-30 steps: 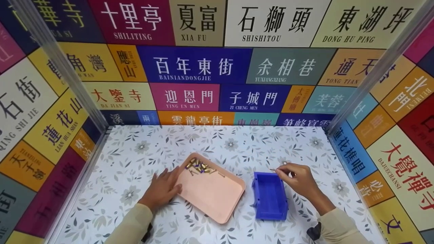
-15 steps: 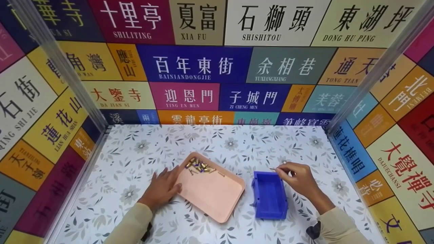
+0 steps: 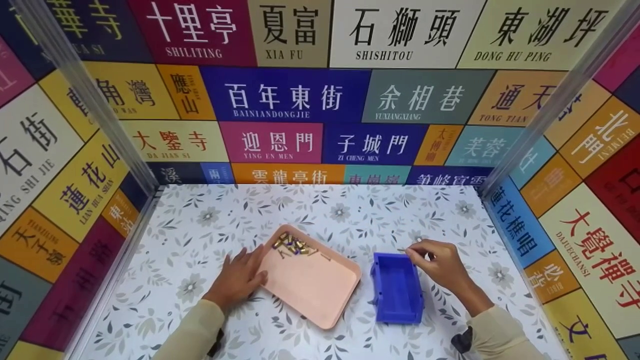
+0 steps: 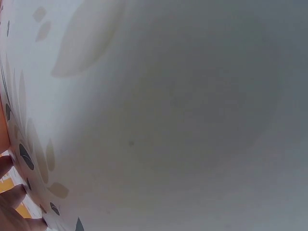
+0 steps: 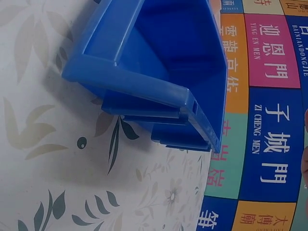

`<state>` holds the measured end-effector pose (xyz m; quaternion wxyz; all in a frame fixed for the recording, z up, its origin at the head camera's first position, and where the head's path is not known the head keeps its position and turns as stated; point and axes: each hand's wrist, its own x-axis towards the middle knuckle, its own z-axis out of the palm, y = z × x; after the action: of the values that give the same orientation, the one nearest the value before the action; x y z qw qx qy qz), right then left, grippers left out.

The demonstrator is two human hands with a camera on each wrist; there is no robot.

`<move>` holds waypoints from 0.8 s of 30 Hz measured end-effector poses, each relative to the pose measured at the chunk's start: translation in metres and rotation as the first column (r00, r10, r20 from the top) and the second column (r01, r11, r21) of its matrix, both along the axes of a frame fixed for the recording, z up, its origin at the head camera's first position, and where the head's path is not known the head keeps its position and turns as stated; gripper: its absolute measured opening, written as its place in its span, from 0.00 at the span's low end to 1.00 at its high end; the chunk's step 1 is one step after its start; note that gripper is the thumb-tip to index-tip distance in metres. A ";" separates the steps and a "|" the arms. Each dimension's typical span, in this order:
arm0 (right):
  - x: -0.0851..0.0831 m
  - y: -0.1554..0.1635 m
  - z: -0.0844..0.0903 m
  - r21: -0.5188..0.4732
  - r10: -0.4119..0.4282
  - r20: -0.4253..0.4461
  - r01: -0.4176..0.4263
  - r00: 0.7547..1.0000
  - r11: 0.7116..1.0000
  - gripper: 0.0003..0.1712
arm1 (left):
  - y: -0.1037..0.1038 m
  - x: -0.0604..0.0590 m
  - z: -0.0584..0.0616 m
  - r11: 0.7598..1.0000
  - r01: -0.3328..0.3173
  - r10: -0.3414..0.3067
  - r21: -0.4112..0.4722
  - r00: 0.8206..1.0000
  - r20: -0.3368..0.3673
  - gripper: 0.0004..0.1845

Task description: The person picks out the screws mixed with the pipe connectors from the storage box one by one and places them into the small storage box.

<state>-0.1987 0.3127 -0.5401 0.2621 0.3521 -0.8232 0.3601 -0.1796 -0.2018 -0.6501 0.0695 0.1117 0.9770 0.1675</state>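
Note:
My left hand (image 3: 237, 277) rests at the left edge of a shallow peach-pink tray (image 3: 312, 295), its fingers spread and thumb at the rim. A heap of small brass-coloured pieces, some thin like screws (image 3: 295, 245), lies in the tray's far left corner. Beyond the far right corner of a blue plastic bin (image 3: 398, 290), my right hand (image 3: 440, 262) pinches a thin brass-coloured piece (image 3: 402, 250) between thumb and fingertips. It is too small to make out its exact kind. The bin (image 5: 144, 91) looks bare inside. Only fingertips (image 4: 12, 195) of the left hand enter the left wrist view.
A white tabletop (image 3: 340, 212) with a grey leaf pattern carries the tray and the bin side by side, a narrow gap between them. Panels with coloured Chinese signs (image 3: 285, 95) close off the back and both sides. Clear corner strips (image 3: 535, 115) join them.

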 end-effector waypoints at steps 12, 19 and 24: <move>0.001 0.000 -0.001 -0.003 -0.008 0.001 0.008 1.000 1.000 0.16 | -0.001 0.001 0.003 1.000 0.009 -0.009 -0.005 1.000 0.001 0.41; 0.001 0.000 -0.002 -0.007 0.009 -0.004 -0.009 1.000 1.000 0.15 | -0.004 0.001 -0.001 0.999 0.027 -0.025 0.031 0.999 -0.045 0.41; 0.000 0.000 -0.003 -0.009 0.018 -0.020 -0.018 1.000 1.000 0.14 | -0.004 0.000 -0.002 0.999 0.023 -0.022 0.031 0.999 -0.032 0.41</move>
<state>-0.1987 0.3125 -0.5428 0.2686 0.3618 -0.8156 0.3629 -0.1794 -0.2062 -0.6519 0.0543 0.1264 0.9739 0.1803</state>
